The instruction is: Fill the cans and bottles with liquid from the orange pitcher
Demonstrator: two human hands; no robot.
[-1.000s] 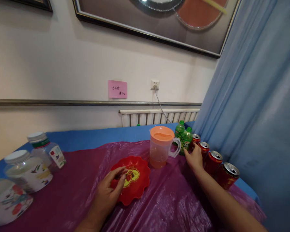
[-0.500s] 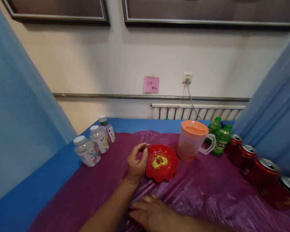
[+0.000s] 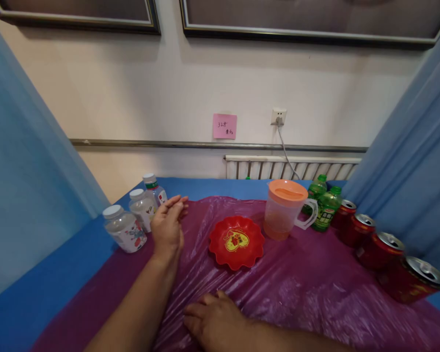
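Observation:
My left hand (image 3: 168, 224) is raised over the purple plastic sheet (image 3: 297, 303), beside the clear jars with white caps. It is open, fingers loosely stretched out, and I see nothing in it. Just left of it stand a printed jar (image 3: 126, 233), a second jar (image 3: 143, 211) and a slimmer bottle (image 3: 156, 188), partly behind my fingers. My right hand (image 3: 216, 318) lies palm down on the sheet near the front, fingers apart and holding nothing. Between and beyond the hands sits a red scalloped dish (image 3: 236, 243) with a yellow heart print.
Right of the dish stands a clear pitcher (image 3: 284, 210) with an orange lid. Beyond it are two green bottles (image 3: 326, 209) and a row of several red cans (image 3: 379, 249). Blue curtains (image 3: 407, 146) hang at both sides; a radiator (image 3: 297, 166) runs behind the table.
My left hand has moved left, from the rim of the red dish to beside the jars. My right hand stays on the sheet. The view has shifted slightly.

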